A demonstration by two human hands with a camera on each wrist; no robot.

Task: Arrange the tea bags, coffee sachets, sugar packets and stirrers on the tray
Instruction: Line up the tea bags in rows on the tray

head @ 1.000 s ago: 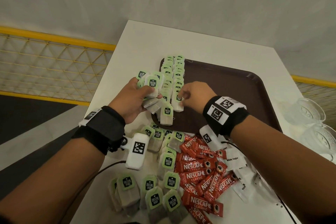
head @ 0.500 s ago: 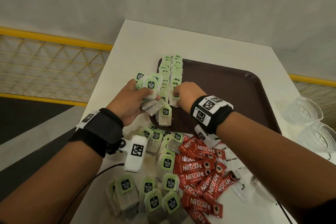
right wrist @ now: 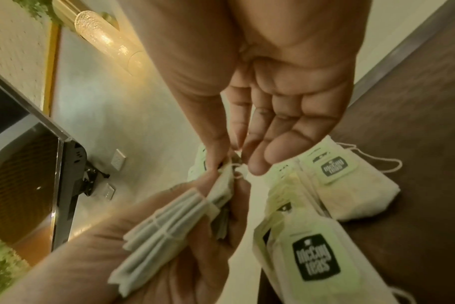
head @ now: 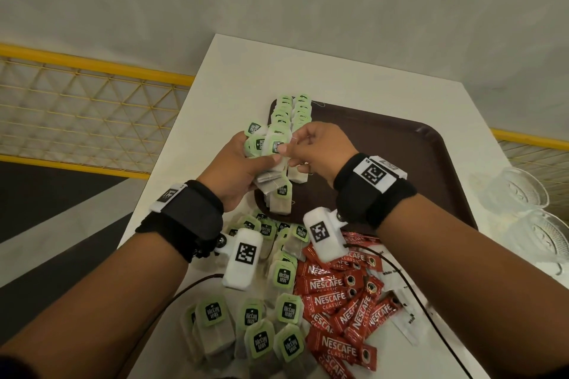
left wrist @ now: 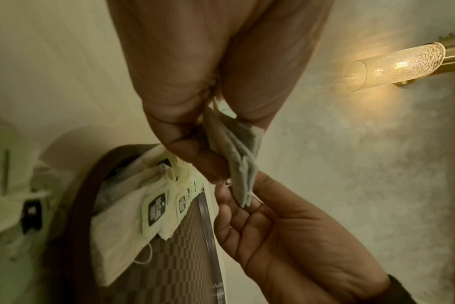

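Observation:
My left hand (head: 260, 160) grips a bundle of green-tagged tea bags (head: 271, 148) over the left edge of the brown tray (head: 400, 163). My right hand (head: 291, 149) pinches the top bag of that bundle between thumb and forefinger; the right wrist view shows this pinch (right wrist: 229, 162) at the bags' edge (right wrist: 222, 174). Two rows of tea bags (head: 294, 111) lie along the tray's left side. Loose tea bags (head: 261, 338), red coffee sachets (head: 338, 298) and white sugar packets (head: 403, 320) lie on the white table (head: 308, 71) in front of the tray. I see no stirrers.
Clear glass cups (head: 520, 194) stand at the table's right edge beside the tray. A yellow railing (head: 92, 64) runs to the left of the table. Cables (head: 412, 286) from the wrist cameras cross the sachets. Most of the tray's right part is bare.
My right hand left the row of bags on the tray and came back left to the bundle, where it now pinches a bag. My left hand rose slightly with the bundle.

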